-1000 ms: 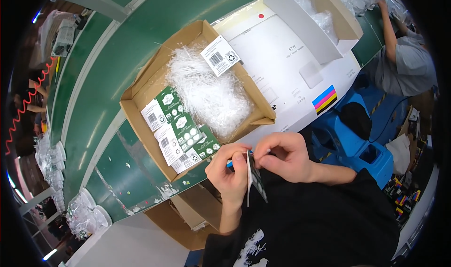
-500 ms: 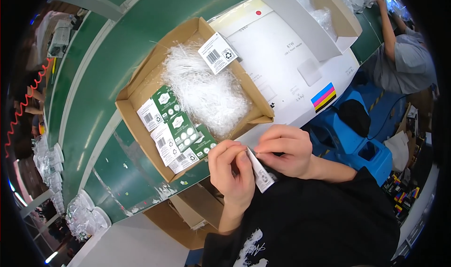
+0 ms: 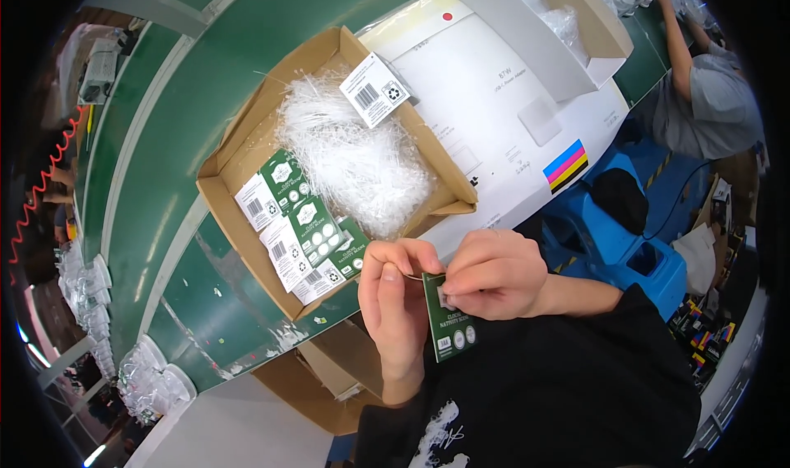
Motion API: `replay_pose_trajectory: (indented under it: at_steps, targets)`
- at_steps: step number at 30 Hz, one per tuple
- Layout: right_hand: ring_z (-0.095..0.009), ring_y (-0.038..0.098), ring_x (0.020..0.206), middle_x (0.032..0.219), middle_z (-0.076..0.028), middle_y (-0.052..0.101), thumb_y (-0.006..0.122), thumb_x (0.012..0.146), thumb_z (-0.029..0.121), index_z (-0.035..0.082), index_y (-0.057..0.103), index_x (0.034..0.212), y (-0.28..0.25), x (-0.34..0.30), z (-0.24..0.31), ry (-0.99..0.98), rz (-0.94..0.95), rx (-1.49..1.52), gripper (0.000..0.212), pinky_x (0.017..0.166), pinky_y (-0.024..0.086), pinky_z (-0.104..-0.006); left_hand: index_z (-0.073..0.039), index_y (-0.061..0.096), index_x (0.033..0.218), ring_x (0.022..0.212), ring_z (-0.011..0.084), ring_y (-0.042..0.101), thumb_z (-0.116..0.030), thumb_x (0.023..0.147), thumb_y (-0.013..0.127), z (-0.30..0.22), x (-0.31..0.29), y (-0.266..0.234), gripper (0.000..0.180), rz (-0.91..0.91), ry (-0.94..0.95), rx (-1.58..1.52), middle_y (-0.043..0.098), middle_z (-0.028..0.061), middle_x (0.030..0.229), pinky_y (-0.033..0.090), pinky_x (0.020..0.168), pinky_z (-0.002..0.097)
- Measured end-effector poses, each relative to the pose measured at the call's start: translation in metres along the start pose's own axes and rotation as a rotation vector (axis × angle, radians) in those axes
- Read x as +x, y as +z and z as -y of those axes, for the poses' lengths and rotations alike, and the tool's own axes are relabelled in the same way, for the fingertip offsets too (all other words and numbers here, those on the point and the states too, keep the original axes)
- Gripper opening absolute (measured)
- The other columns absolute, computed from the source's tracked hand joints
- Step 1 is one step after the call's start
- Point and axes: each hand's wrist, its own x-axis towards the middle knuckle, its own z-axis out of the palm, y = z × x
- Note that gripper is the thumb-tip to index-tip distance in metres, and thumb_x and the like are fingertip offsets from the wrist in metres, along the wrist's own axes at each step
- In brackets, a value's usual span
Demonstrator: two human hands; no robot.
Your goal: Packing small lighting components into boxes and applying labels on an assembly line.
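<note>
Just in front of my chest, my right hand (image 3: 498, 277) pinches a small green card tag (image 3: 451, 340) near its top. White print and round marks show on the tag's face. My left hand (image 3: 399, 303) is closed beside the tag's upper left corner, with what looks like a thin strand between its fingertips; the strand's far end is hidden. Beyond both hands lies a shallow cardboard tray (image 3: 232, 236). It holds a heap of thin clear plastic strands (image 3: 354, 163) and several green-and-white tags (image 3: 309, 225). Another tag (image 3: 374, 89), white side up, rests on the tray's far right edge.
A flat white carton (image 3: 473, 81) lies right of the tray on the green table (image 3: 189, 303). On it stands an open box (image 3: 543, 32) with clear plastic inside. A blue plastic stool (image 3: 634, 246) is at right, near a co-worker in grey (image 3: 712, 97). Bagged pieces (image 3: 148, 377) sit at left.
The tag has turned from its white edge-on side to its green face. My fingers have shifted around its top. The tray appears slightly further left in the picture.
</note>
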Motion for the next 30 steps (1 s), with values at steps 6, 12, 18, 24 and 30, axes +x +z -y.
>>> replay_pose_trajectory:
  at_steps: [6,12,18,24,30]
  targets:
    - [-0.022,0.063,0.059,0.075,-0.009,0.066,0.074,0.075,0.004,0.002,0.067,0.085,0.005,-0.004,-0.004,-0.023,0.029,0.007,0.013,0.053,0.05,-0.0287,-0.004,0.04,0.091,0.065,0.0111,0.042,-0.016,0.099,0.039,0.006,-0.002,0.005,0.015,-0.115,0.078,-0.036,0.046,0.0104,0.087,0.039,0.059,0.0236]
    - [-0.022,0.063,0.061,0.073,-0.01,0.066,0.069,0.078,0.002,-0.002,0.066,0.084,0.008,-0.005,0.006,0.201,0.047,0.178,0.008,0.054,0.049,-0.0275,-0.003,0.039,0.089,0.06,0.0091,0.04,-0.016,0.099,0.043,0.007,-0.006,0.002,0.017,-0.126,0.407,0.438,0.047,0.0058,0.07,0.036,0.055,0.0224]
    - [-0.019,0.064,0.069,0.08,-0.012,0.066,0.065,0.081,0.001,-0.004,0.067,0.087,0.003,0.003,0.008,0.373,-0.001,0.209,0.008,0.06,0.05,-0.0259,0.002,0.052,0.099,0.06,0.0081,0.044,-0.017,0.097,0.052,0.008,-0.007,-0.013,0.019,0.022,0.486,0.713,0.054,0.005,0.075,0.033,0.053,0.0198]
    - [-0.019,0.064,0.071,0.082,-0.014,0.066,0.067,0.077,-0.006,-0.004,0.067,0.088,-0.002,0.004,0.008,0.459,0.004,0.218,0.011,0.063,0.05,-0.0258,0.003,0.043,0.118,0.068,0.0154,0.053,0.006,0.088,0.055,0.007,-0.012,-0.013,0.032,0.033,0.461,0.647,0.058,0.0106,0.081,0.045,0.062,0.0252]
    - [-0.017,0.062,0.076,0.087,-0.012,0.064,0.065,0.081,-0.005,-0.004,0.065,0.09,-0.007,0.003,0.008,0.568,0.037,0.321,0.009,0.065,0.048,-0.0244,0.0,0.036,0.126,0.074,0.0187,0.055,0.012,0.084,0.056,0.002,-0.011,-0.022,0.048,0.198,0.472,0.812,0.058,0.0133,0.086,0.046,0.064,0.0263]
